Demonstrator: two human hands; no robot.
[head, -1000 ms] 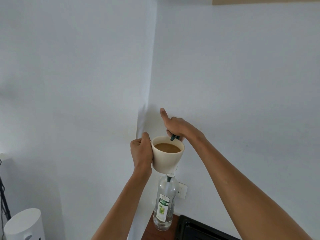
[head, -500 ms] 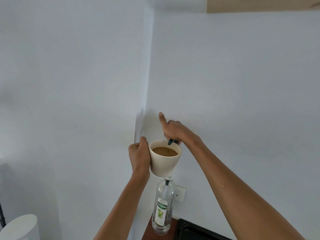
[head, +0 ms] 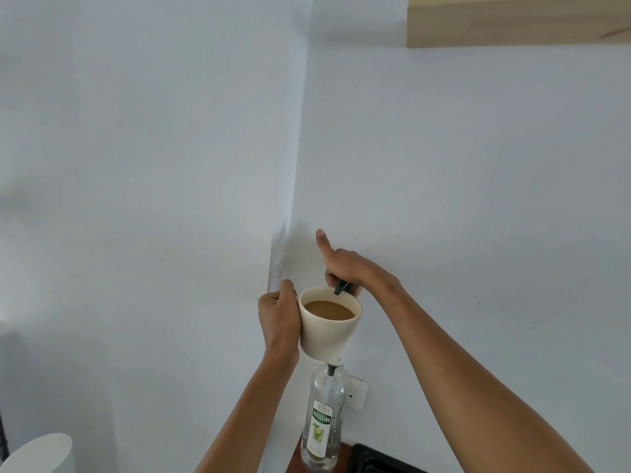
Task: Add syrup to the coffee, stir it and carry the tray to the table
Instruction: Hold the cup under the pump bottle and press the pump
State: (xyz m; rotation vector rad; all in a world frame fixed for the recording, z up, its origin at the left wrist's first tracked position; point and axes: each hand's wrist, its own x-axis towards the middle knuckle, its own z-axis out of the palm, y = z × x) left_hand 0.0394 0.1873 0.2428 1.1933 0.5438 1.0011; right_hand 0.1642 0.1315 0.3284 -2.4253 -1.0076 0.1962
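Gripping the side of a cream ceramic cup [head: 329, 324], the left hand [head: 277, 317] is curling its fingers shut around what is hidden from the camera there, presumably the handle, and is holding the cup up in the air in front of a pale white wall [head: 170, 165], right by the room's corner. Light brown coffee [head: 328, 310] is filling the cup to a little below its rim. The right hand [head: 345, 264] is reaching over the far edge of the cup with its thumb sticking upward and its other fingers folded down onto a dark green pump spout [head: 341, 287], whose tip is poking out over the rim above the coffee; whether syrup is flowing is not discernible. Directly beneath the cup, a clear glass syrup bottle with a white and green label [head: 322, 421] is standing upright on a reddish-brown wooden counter [head: 295, 464], its neck and dark pump stem rising behind the cup's base. A white wall socket [head: 358, 392] is sitting just behind the bottle. A black tray [head: 379, 462] is lying on the counter just right of the bottle, only its corner showing. A white rounded container [head: 37, 454] is standing at the lower left, and a light wooden cabinet [head: 519, 20] is hanging at the upper right.
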